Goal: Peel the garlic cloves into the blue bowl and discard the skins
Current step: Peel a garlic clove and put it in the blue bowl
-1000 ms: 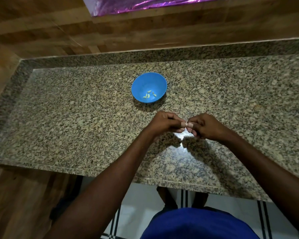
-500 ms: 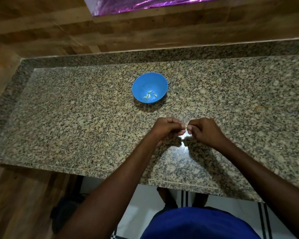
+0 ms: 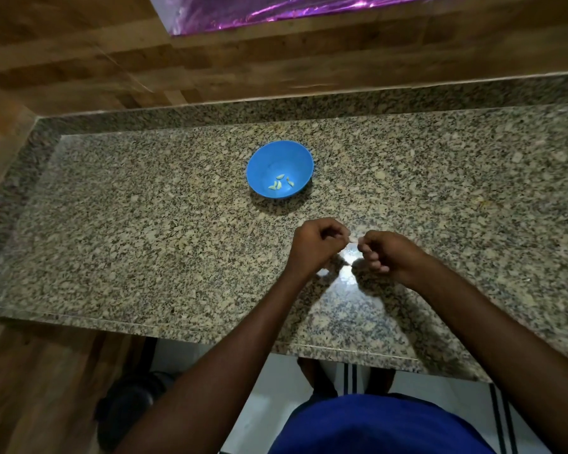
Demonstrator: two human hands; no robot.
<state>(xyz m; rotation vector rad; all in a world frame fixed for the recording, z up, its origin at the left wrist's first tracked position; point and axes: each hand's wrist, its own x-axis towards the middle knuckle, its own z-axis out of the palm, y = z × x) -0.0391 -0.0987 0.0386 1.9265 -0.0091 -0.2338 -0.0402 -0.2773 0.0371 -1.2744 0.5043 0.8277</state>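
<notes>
granite worktop (image 3: pixel 145 240): blue bowl (image 3: pixel 269 158) at 12 o'clock, peeled cloves (image 3: pixel 280 183) inside. left hand (image 3: pixel 315 245) and right hand (image 3: pixel 387 253) fingers curled, pinching small garlic clove (image 3: pixel 354 239) between them.

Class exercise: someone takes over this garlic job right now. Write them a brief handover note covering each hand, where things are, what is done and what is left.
Left hand and right hand: fingers curled, fingertips pinching a small pale garlic piece between them above the granite counter.
Blue bowl: beyond the hands, holding a few peeled cloves.
Done: those cloves.
Left: finish peeling this one, drop it in the bowl, discard the skins.
</notes>
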